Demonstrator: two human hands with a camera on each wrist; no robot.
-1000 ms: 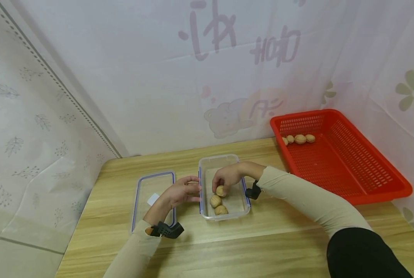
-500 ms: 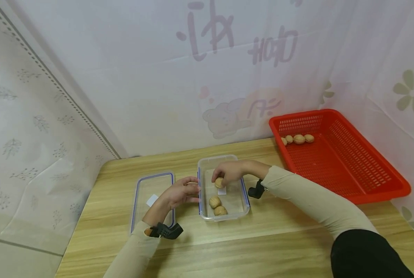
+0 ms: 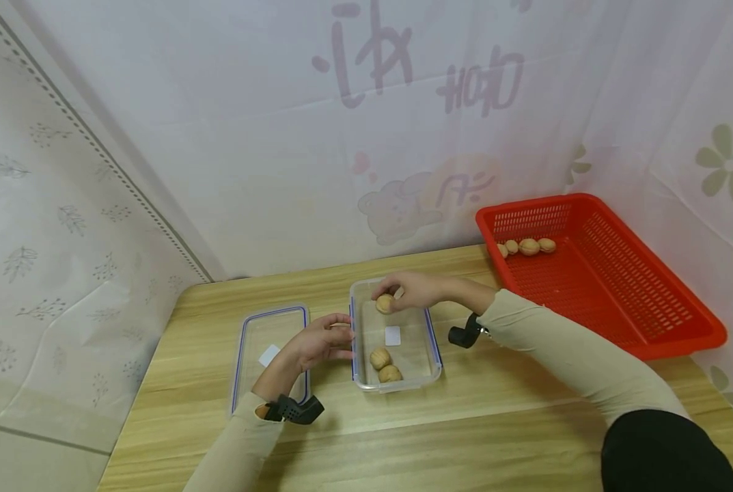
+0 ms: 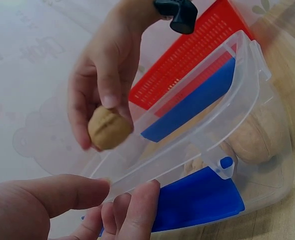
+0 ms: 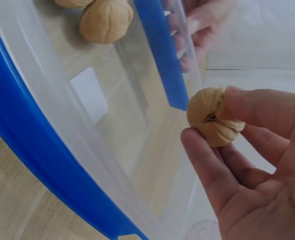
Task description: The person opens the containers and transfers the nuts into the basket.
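My right hand (image 3: 417, 290) pinches a walnut (image 5: 212, 117) between thumb and fingertips, raised over the far end of a clear plastic box (image 3: 415, 369) with blue latches. Two other walnuts (image 3: 385, 365) sit side by side at the box's near end. On the box's left side, my left hand (image 3: 319, 342) rests its fingertips against the outer wall. The left wrist view shows its fingers (image 4: 142, 207) right at the rim and the blue latch (image 4: 200, 200).
A clear lid (image 3: 274, 318) with a blue seal lies on the wooden table (image 3: 366, 451), under and beside the left forearm. At the right back stands a red perforated basket (image 3: 618, 301) holding several walnuts (image 3: 529, 247). A white label (image 3: 393, 335) shows at the box's bottom.
My right hand has moved from the near walnuts toward the box's far end and upward, taking its walnut along and uncovering the white label. The left hand stays at the box's side.
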